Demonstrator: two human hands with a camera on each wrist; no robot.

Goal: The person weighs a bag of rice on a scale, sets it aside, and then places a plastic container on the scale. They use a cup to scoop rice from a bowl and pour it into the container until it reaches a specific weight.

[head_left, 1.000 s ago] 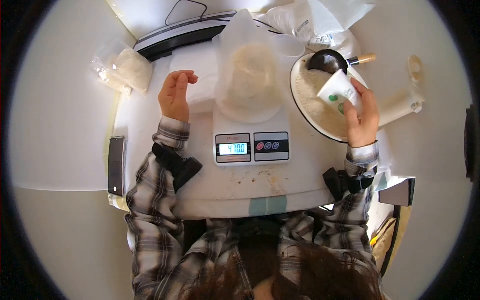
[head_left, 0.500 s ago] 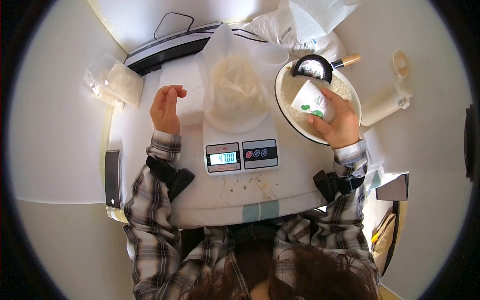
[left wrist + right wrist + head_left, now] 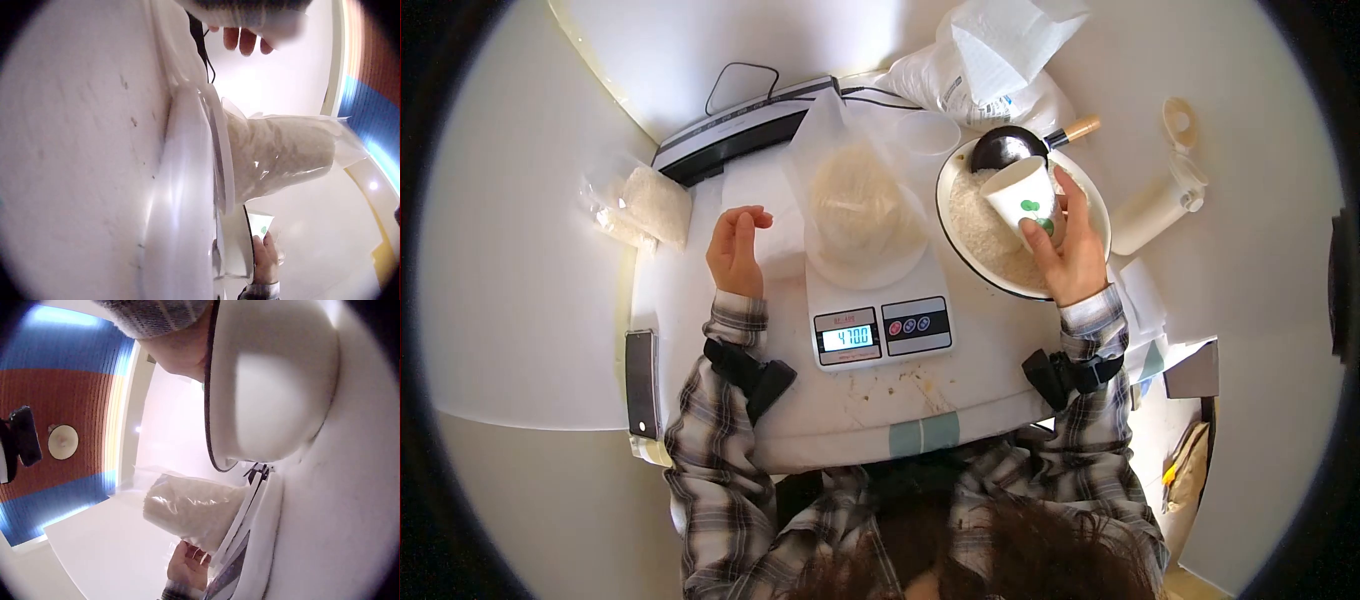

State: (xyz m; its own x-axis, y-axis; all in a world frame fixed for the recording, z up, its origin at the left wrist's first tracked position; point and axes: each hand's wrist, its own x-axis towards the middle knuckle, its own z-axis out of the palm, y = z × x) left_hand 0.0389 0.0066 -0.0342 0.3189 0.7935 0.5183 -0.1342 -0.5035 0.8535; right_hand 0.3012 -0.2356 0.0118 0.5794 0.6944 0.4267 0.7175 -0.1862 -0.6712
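My right hand (image 3: 1078, 252) grips a white paper cup (image 3: 1017, 188) with green leaf prints, held tilted over a white dark-rimmed bowl (image 3: 946, 232) of rice. In the right wrist view the bowl hides most of that hand. A clear plastic bag (image 3: 858, 205) with rice in it stands upright on the white kitchen scale (image 3: 881, 359), whose display reads 470.0. Left of the bag, my left hand (image 3: 735, 252) hovers with loosely curled fingers and holds nothing. The left wrist view shows the bag (image 3: 281, 153) from the side, apart from those fingers.
A black scoop (image 3: 1006, 148) with a wooden handle lies in the bowl. Behind are a bag sealer (image 3: 745, 128), a clear cup (image 3: 928, 132) and a large white sack (image 3: 990, 75). Filled bags (image 3: 655, 203) and a phone (image 3: 641, 383) lie left; a cream bottle (image 3: 1155, 212) lies right.
The right hand has turned the paper cup to a more upright tilt above the bowl. The left hand keeps its pose and the display stays at 470.0. The head view has shifted.
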